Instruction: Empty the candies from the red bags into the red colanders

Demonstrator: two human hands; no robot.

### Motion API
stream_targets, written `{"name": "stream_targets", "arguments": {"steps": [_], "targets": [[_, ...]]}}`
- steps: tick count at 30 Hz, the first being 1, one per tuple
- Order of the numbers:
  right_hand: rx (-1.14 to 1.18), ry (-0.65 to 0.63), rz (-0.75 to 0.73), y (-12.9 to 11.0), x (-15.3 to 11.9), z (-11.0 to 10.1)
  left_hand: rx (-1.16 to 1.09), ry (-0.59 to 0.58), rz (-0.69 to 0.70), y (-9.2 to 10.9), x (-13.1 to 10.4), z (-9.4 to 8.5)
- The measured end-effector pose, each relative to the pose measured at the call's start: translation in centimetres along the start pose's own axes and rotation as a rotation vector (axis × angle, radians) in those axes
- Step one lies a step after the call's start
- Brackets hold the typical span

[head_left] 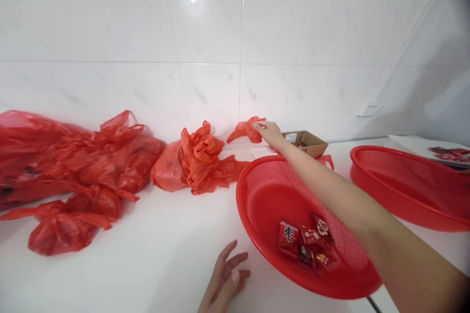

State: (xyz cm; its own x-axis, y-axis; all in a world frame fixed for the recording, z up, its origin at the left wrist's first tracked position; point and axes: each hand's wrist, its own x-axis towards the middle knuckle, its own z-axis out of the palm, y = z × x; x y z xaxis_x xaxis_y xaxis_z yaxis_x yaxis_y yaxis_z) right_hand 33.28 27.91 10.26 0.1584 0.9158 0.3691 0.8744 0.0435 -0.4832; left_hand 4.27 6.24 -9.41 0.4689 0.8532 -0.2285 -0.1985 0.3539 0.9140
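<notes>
My right hand (270, 133) reaches over a red basket and pinches a crumpled red plastic bag (245, 130) near the wall. Under that forearm lies the round red basket (253, 232), with several small red snack packets (288, 238) on its bottom. At the basket's lower left, my left hand (228, 276) hovers over the white table with its fingers apart and nothing in it. A cardboard box (312, 145) stands just behind the basket, partly hidden by the right arm.
Knotted red bags (121, 156) fill the left side along the wall, and another bunched bag (198, 159) sits nearer the middle. A second red basket (407, 195) is at the right, with papers (414, 143) behind it.
</notes>
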Motion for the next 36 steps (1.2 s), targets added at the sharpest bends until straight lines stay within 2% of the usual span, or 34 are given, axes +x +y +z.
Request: {"name": "stream_targets", "arguments": {"steps": [3, 5, 8, 10, 13, 16, 20, 22, 25, 31, 33, 36], "targets": [[0.143, 0.071, -0.07, -2.6, -2.5, -2.6, -0.158, -0.127, -0.124, 1.3, 0.6, 1.7], [0.279, 0.066, -0.115, -4.4, -5.6, -4.0, -0.165, -0.191, -0.092, 2.3, 1.0, 3.5], [0.493, -0.042, -0.196, -6.6, -11.5, -5.3, -0.064, -0.278, -0.02, 3.5, 1.8, 6.9], [0.531, -0.13, -0.223, -7.6, -15.3, -5.6, 0.007, -0.337, -0.004, 3.9, 2.4, 8.9], [0.532, -0.186, -0.228, -7.8, -20.1, -5.3, 0.033, -0.349, -0.018, 3.6, 3.1, 10.4], [0.566, -0.161, -0.183, -6.8, -23.8, -4.4, -0.142, -0.277, -0.032, 3.6, 3.1, 9.0], [0.694, -0.23, -0.043, -5.6, -28.6, -1.6, -0.487, -0.191, -0.004, 5.1, 1.6, 5.0], [0.789, -0.294, 0.037, -5.6, -30.8, 0.2, -0.517, -0.125, 0.036, 5.9, 0.6, 3.5], [0.88, -0.3, 0.127, -5.5, -33.2, 2.5, -0.451, 0.047, 0.076, 6.0, -0.5, 1.7], [0.911, -0.063, 0.24, -2.2, -34.2, 4.3, -0.544, 0.427, 0.148, 5.0, -1.7, -2.7], [0.883, -0.05, 0.263, -0.9, -34.1, 4.5, -0.544, 0.479, 0.169, 5.1, -2.2, -3.4], [0.693, 0.004, 0.24, -0.1, -34.1, 4.6, -0.494, 0.481, 0.182, 5.0, -3.0, -2.8]]}}
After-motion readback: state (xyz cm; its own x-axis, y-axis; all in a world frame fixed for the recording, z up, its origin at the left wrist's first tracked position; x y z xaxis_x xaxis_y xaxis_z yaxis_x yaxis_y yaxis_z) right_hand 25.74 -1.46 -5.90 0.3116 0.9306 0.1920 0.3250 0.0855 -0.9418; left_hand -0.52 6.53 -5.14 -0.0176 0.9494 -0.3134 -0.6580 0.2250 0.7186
